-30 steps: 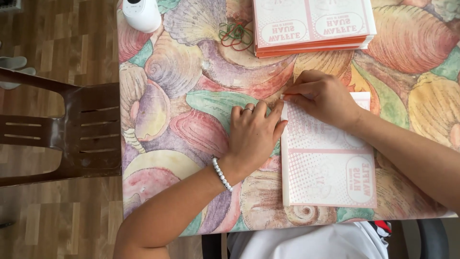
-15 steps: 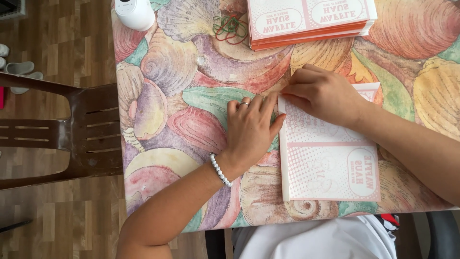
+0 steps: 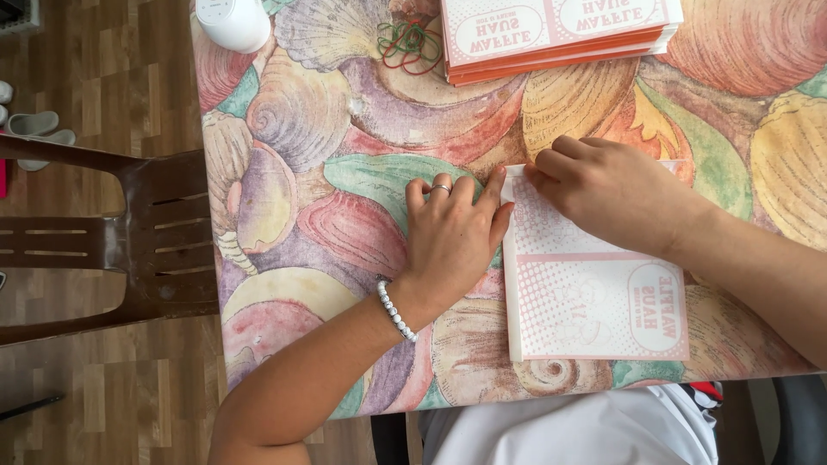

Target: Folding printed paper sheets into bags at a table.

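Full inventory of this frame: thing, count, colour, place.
paper bag: 1, white with pink print, flat on the table's near edge
stack of paper bags: 1, white and orange-pink, far edge
rubber bands: small pile, green and red, left of the stack
cup: 1, white, far-left corner
tablecloth: 1, multicoloured shell pattern
chair: 1, dark brown, left of table
slippers: pale, on the wood floor, far left
bead bracelet: 1, white, left wrist
ring: 1, silver, left hand
left hand: flat at the bag's left edge
right hand: pressing the bag's top
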